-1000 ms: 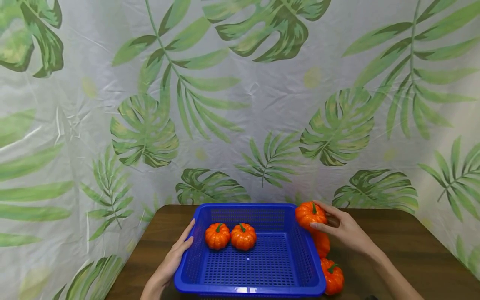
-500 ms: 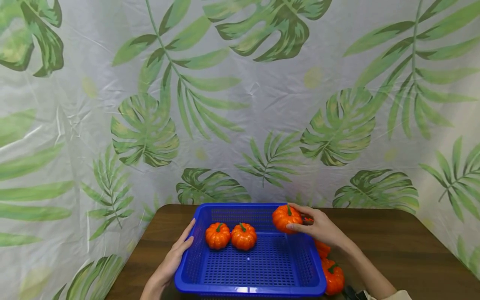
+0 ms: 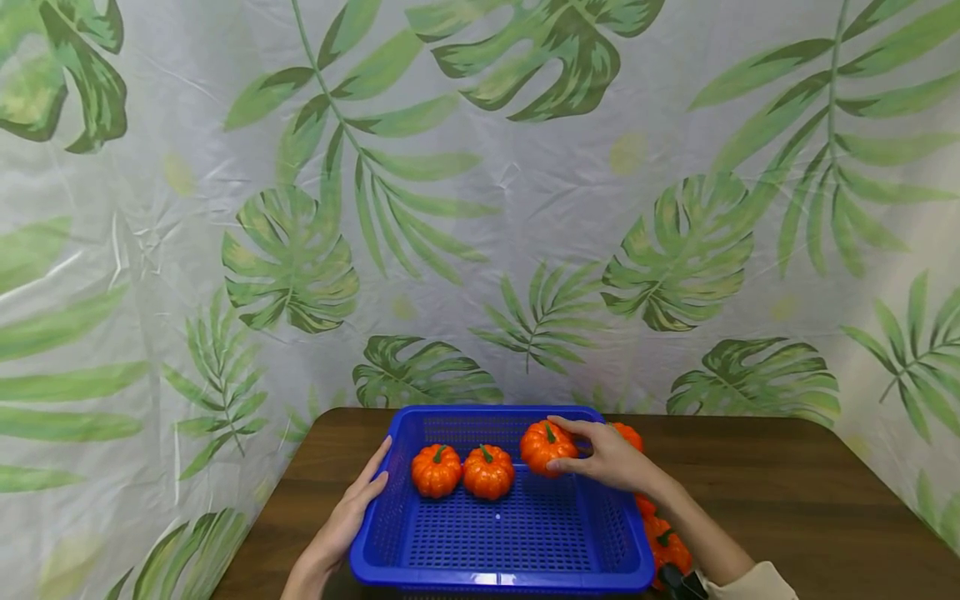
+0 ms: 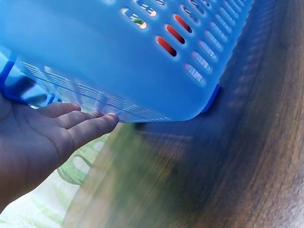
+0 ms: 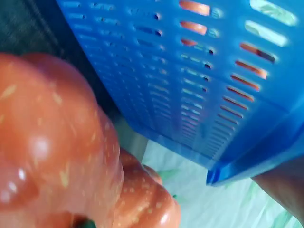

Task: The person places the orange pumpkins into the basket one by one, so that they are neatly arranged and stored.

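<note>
In the head view a blue perforated plastic basket (image 3: 491,578) stands on the table. Two small orange pumpkins with green stems, one at left (image 3: 436,472) and one beside it (image 3: 488,472), sit inside toward the back left. My right hand (image 3: 611,454) reaches over the basket's right rim and holds a third pumpkin (image 3: 548,447) between thumb and fingers, right of that pair. My left hand (image 3: 345,517) rests against the left rim; in the left wrist view its fingers (image 4: 92,130) lie extended along the basket's outer side. The left thumb is hidden there.
More pumpkins (image 3: 670,546) lie on the table along the basket's right side, partly covered by the right arm; the right wrist view shows a large pumpkin (image 5: 52,137) close up. The brown wooden table (image 3: 787,492) extends right. A leaf-patterned curtain (image 3: 525,208) hangs behind.
My right hand has carried its pumpkin leftward over the right rim and somewhat down, into the basket's area near the other two. My left hand and the basket stay in place.
</note>
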